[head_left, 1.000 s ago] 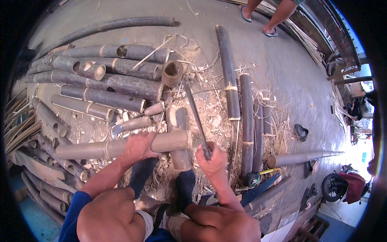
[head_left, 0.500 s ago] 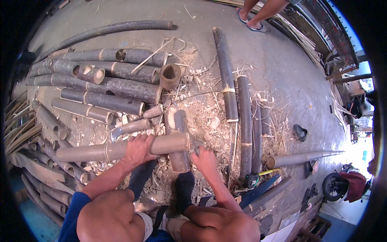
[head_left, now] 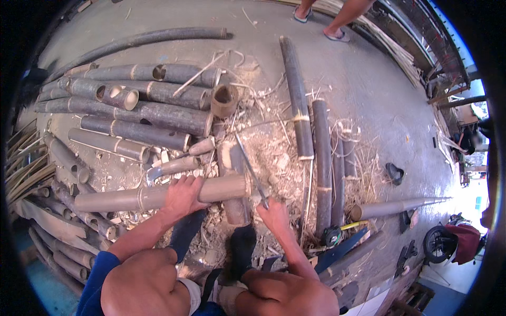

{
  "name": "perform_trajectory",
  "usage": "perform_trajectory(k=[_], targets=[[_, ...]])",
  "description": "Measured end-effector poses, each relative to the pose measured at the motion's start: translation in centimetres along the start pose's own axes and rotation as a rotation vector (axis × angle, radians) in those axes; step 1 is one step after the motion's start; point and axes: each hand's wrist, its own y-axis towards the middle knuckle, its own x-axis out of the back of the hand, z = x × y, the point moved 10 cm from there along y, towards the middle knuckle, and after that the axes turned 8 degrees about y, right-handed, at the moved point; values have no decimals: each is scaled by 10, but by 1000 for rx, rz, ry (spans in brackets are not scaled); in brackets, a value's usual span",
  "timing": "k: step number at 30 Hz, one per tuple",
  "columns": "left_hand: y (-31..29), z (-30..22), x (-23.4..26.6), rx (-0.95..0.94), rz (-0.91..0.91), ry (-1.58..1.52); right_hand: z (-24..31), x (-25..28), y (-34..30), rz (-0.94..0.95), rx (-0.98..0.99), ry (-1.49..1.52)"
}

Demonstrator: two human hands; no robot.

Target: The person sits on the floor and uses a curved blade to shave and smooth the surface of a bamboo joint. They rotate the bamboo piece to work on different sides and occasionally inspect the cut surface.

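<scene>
My left hand (head_left: 183, 197) is closed over a light brown bamboo tube (head_left: 116, 199) lying crosswise in front of me. Its right end rests on a short, thick bamboo piece (head_left: 236, 211) on the floor, its far end pale and chipped. In my right hand (head_left: 274, 215) is a long, narrow metal blade (head_left: 250, 167), slanting up and to the left past the tube's right end. My fingers hide its handle. Just beyond the tube lie a wooden-handled tool (head_left: 202, 146) and a short piece with a curved metallic end (head_left: 176, 167).
Several dark bamboo poles (head_left: 158, 117) lie at the left, some with cut holes. More poles (head_left: 322, 158) and a tape measure (head_left: 331, 236) lie to the right. Wood chips (head_left: 274, 152) cover the floor. Another person's feet (head_left: 336, 35) are at the top, a motorcycle (head_left: 440, 243) far right.
The blade in my right hand has swung up into plain view beside the tube's end, and that hand sits slightly lower. My left hand stays on the tube. The other person's feet moved apart.
</scene>
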Motion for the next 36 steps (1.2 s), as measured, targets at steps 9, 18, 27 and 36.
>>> perform_trajectory(k=[9, 18, 27, 36], targets=[[-2, -1, 2, -9, -23, -13, -37, -39, -9, 42, -82, 158], [-54, 59, 11, 96, -69, 132, -133, -39, -69, -145, -267, 208], [-54, 76, 6, 72, 32, -39, -116, 13, -83, -369, -90, -243], [-177, 98, 12, 516, -471, -421, 0, -23, -1, -29, 161, 355]])
